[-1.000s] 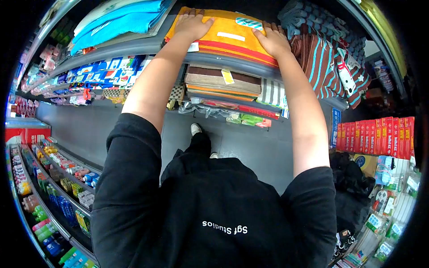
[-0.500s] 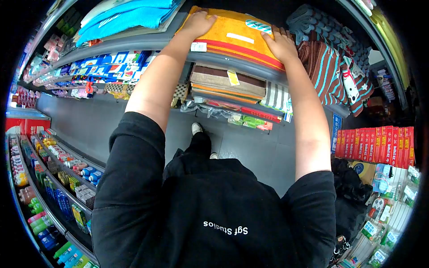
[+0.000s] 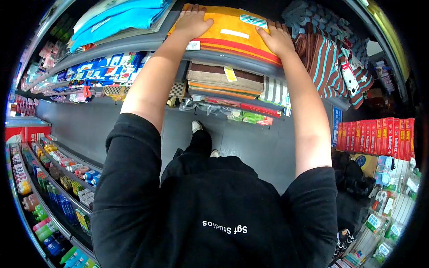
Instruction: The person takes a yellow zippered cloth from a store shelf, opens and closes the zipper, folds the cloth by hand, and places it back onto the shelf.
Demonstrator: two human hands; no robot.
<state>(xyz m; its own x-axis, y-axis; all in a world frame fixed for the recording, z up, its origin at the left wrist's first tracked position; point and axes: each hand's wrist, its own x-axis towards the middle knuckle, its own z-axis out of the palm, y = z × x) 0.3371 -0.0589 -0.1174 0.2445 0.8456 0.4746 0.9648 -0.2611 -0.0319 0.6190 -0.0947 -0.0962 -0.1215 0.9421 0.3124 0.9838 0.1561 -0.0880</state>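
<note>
A folded orange towel (image 3: pixel 234 27) lies on top of a stack on the upper shelf (image 3: pixel 223 57), with red folded edges showing below it. My left hand (image 3: pixel 194 22) rests flat on its left end, fingers stretched toward the back. On the right end lies my right hand (image 3: pixel 276 38), its fingers spread and the thumb on the orange cloth. Between the hands the towel carries a teal-striped label (image 3: pixel 253 21) and a white strip (image 3: pixel 234 34). A white price tag (image 3: pixel 193 45) sits on the shelf edge by my left wrist.
Blue towels (image 3: pixel 120 20) are stacked to the left, brown striped towels (image 3: pixel 321 67) to the right. Beneath are folded beige and brown towels (image 3: pixel 225 80). Red boxes (image 3: pixel 375 137) stand at the right. Shelves of bottles (image 3: pixel 58 192) run along the left, beside the grey floor (image 3: pixel 241 138).
My left hand has moved slightly left and now lies flatter on the orange towel. My right hand stays at the right end. The whole view has shifted a little.
</note>
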